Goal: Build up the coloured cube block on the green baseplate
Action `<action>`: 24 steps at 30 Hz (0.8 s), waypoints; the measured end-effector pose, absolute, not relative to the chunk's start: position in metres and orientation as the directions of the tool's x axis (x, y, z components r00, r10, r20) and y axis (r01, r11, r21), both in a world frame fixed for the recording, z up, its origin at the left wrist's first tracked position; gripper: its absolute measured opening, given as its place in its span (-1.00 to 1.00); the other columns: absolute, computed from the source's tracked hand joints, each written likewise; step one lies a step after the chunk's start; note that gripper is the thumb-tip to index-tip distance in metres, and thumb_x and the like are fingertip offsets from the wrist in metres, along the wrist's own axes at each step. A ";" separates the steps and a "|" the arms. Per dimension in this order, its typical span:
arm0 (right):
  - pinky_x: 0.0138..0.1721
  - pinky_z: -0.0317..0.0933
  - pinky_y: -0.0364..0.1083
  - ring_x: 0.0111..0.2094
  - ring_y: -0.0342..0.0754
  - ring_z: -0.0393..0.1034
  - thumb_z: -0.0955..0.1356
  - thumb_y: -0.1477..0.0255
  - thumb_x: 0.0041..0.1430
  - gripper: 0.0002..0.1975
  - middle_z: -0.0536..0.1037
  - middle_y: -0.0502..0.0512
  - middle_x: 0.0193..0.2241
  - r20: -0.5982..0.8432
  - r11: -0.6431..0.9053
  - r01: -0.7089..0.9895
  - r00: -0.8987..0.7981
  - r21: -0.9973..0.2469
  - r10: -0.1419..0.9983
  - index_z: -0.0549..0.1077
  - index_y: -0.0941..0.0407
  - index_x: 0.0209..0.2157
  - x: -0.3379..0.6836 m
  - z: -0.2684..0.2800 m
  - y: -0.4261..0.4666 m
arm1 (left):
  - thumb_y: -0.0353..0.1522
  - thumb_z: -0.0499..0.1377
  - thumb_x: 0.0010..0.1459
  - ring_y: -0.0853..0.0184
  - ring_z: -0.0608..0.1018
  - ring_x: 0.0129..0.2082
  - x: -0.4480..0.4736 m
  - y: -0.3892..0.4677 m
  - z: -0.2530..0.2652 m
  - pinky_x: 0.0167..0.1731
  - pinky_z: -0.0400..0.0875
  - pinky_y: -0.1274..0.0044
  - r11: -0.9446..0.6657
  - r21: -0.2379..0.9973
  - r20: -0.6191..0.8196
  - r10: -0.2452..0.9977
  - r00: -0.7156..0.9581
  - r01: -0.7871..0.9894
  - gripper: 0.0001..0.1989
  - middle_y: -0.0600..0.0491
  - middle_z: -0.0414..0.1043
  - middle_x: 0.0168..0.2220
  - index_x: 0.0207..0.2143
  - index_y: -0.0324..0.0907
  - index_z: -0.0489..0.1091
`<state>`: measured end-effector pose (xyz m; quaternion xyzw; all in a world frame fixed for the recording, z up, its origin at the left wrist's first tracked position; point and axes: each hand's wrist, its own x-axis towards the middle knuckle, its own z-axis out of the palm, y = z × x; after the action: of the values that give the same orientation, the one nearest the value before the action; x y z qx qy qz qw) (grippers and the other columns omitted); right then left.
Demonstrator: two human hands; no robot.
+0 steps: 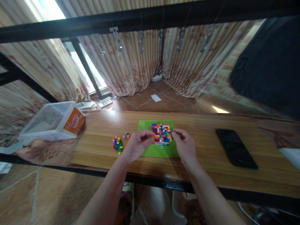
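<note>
A block of many-coloured toy bricks (161, 132) stands on a green baseplate (152, 152) in the middle of the table. At its left edge my left hand (140, 142) is closed in a pinch, with a small orange brick (153, 136) at the fingertips. On the opposite side, my right hand (185, 143) has thumb and fingers pressed together beside the block's right edge. Whether anything is between those right fingertips is too small to tell. Left of the baseplate lie a curved pile of loose bricks (117, 145) and a smaller cluster of bricks (126, 136).
A black phone (236, 148) rests on the wooden table (201, 125) to the right. Beyond the left end sits a clear plastic bin (47, 122) with an orange label. A dark metal bar (150, 15) crosses above, with several clips hanging from it.
</note>
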<state>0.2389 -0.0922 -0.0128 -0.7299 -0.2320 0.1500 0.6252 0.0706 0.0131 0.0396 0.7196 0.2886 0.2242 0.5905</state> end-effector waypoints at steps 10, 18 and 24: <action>-0.19 0.37 0.04 -0.28 0.06 0.52 0.41 0.18 0.03 -0.65 0.66 0.19 -0.31 0.068 -0.115 0.150 0.851 -0.982 0.521 0.59 0.14 -0.24 0.240 -0.011 -0.093 | -0.39 0.22 0.15 0.33 0.59 -0.25 0.076 0.004 0.041 -0.13 0.47 0.48 -0.374 0.900 0.100 0.677 0.730 0.223 -0.87 0.05 0.61 -0.27 -0.24 -0.15 0.53; -0.24 0.36 0.01 -0.33 0.04 0.51 0.41 0.19 0.03 -0.67 0.66 0.16 -0.33 0.078 -0.106 0.156 0.847 -0.982 0.526 0.60 0.13 -0.26 0.239 -0.009 -0.093 | -0.27 0.26 0.19 0.26 0.56 -0.12 0.084 -0.005 0.032 0.00 0.36 0.35 -0.705 0.632 0.326 0.618 0.716 0.321 -0.85 0.07 0.58 -0.18 -0.18 0.01 0.59; -0.20 0.35 0.02 -0.31 0.04 0.50 0.41 0.20 0.03 -0.67 0.66 0.16 -0.31 0.060 -0.115 0.145 0.838 -0.983 0.542 0.60 0.13 -0.25 0.239 -0.010 -0.094 | -0.23 0.29 0.17 0.18 0.48 -0.05 0.092 -0.006 0.014 -0.02 0.33 0.29 -0.773 0.494 0.432 0.615 0.659 0.398 -0.80 -0.01 0.48 -0.04 -0.15 0.05 0.61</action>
<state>0.2388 -0.0938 -0.0098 -0.7293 -0.2354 0.1595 0.6223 0.0916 -0.0059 0.0137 0.8927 0.2838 0.2996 0.1813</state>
